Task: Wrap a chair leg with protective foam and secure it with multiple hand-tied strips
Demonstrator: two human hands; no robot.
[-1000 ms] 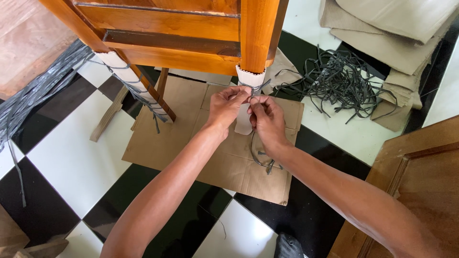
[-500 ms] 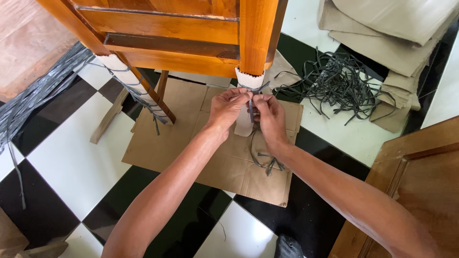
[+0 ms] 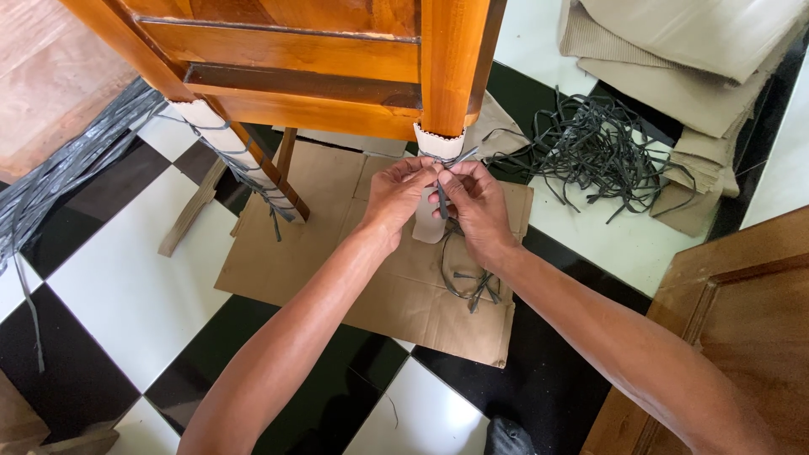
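Two hands, left hand and right hand, pinch a flat grey strap against a white-padded, glossy wooden leg just above.

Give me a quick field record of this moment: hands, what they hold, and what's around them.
left hand: pinching the grey strap at the wrapped leg
right hand: gripping the same strap from the other side
wrapped leg: white padding around the foot of an orange wooden furniture leg, strap tied round its top
second leg: also padded, strap wound along it
cardboard sheet: flat on the checkered floor under the legs
strap pile: loose grey tangle on the floor, upper right
folded cardboard: stacked beyond the pile
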